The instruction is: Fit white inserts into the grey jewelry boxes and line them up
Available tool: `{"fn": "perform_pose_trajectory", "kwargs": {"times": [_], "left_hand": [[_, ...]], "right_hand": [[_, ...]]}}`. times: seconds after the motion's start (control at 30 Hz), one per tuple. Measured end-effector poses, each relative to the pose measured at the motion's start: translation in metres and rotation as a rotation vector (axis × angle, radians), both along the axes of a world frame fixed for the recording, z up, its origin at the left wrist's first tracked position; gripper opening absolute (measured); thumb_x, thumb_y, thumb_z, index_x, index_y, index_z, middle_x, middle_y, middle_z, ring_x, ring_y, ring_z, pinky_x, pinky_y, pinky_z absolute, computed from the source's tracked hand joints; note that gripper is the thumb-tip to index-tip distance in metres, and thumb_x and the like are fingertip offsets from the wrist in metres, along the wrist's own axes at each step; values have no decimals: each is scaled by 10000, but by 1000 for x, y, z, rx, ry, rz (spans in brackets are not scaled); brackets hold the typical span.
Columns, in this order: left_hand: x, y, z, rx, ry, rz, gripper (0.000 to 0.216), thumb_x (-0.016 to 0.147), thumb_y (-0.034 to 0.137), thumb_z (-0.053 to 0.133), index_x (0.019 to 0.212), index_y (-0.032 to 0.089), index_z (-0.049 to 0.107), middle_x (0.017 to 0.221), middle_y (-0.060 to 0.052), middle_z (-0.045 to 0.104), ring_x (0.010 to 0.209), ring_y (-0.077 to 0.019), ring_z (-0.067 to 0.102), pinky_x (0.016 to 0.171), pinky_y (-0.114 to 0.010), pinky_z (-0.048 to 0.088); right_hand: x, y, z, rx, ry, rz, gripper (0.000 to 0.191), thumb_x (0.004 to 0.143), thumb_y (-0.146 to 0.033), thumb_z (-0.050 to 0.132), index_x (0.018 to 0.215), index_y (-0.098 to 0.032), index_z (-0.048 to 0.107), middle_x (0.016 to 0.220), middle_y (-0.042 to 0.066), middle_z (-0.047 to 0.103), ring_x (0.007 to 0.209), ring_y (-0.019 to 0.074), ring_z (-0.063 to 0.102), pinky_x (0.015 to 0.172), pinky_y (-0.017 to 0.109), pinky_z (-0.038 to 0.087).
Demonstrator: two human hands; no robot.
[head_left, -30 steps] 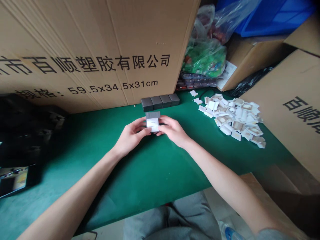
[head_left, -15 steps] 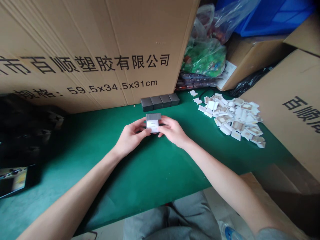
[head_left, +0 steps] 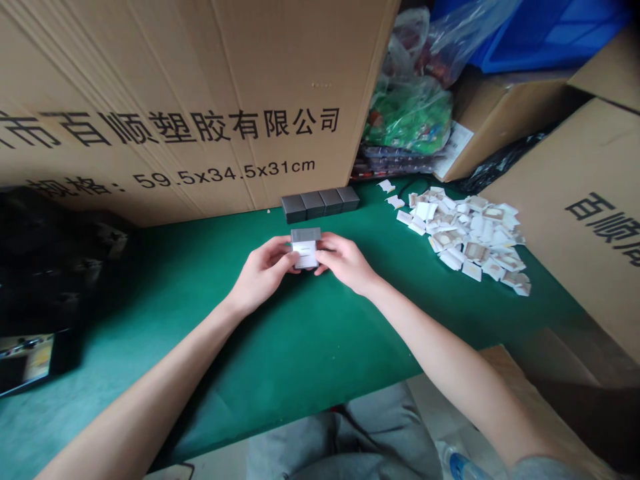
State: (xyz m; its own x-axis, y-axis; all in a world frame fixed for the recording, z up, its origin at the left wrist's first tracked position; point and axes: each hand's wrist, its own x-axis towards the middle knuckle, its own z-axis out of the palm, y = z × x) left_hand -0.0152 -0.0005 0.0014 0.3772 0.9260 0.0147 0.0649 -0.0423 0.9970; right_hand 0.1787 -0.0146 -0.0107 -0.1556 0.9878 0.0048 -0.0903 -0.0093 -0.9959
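Between my hands is a small dark grey jewelry box with its lid up and a white insert showing inside. My left hand grips the box's left side, the thumb at the insert's left edge. On the other side my right hand holds the box, its thumb against the insert's right edge. Fingers curl behind and below the box, partly hidden. Just beyond stand several closed dark grey boxes in a row.
A heap of white card inserts lies to the right on the green table. A large carton walls off the back, and another carton stands at right. Plastic bags sit at the back; black objects are at left.
The white insert sits slightly lower and flatter in the open box, and my left thumb has shifted a little left and up. The hands otherwise keep their places.
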Motion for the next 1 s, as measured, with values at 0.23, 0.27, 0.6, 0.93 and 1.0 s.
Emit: {"fn": "perform_pose_trajectory", "kwargs": {"times": [0.23, 0.27, 0.6, 0.93, 1.0], "left_hand": [[0, 0, 0, 49, -8, 5, 383, 849, 385, 726, 1143, 150, 651, 987, -79, 750, 861, -208, 703, 770, -358, 611], [0, 0, 0, 58, -9, 5, 373, 846, 379, 726, 1131, 151, 650, 965, -73, 746, 849, -205, 702, 765, -359, 610], [0, -2, 4, 22, 29, 33, 291, 826, 384, 726, 1023, 182, 657, 959, -55, 755, 805, -195, 690, 747, -332, 570], [-2, -1, -2, 27, -1, -23, 372, 828, 480, 768, 1015, 182, 648, 1046, -78, 755, 924, -220, 699, 833, -332, 542], [-2, -1, -3, 32, 4, -20, 381, 819, 493, 774, 997, 182, 645, 1042, -80, 756, 919, -220, 699, 828, -333, 545]], "right_hand": [[0, -1, 0, 22, -38, 18, 337, 778, -217, 668, 1114, -204, 657, 1138, 80, 743, 821, 166, 700, 579, 254, 605], [0, -1, 1, 27, -37, 20, 324, 774, -217, 670, 1098, -206, 655, 1127, 78, 745, 809, 164, 697, 570, 251, 600], [1, -2, 3, -3, -17, 33, 306, 823, -323, 688, 1099, -193, 672, 1068, 67, 741, 803, 159, 692, 568, 251, 611], [1, -5, 3, 42, -68, 56, 292, 870, -417, 718, 1068, -206, 684, 999, 50, 721, 816, 156, 681, 554, 230, 575], [0, -5, 3, 32, -82, 54, 311, 859, -420, 727, 1078, -204, 683, 1022, 55, 724, 826, 160, 686, 555, 233, 577]]}}
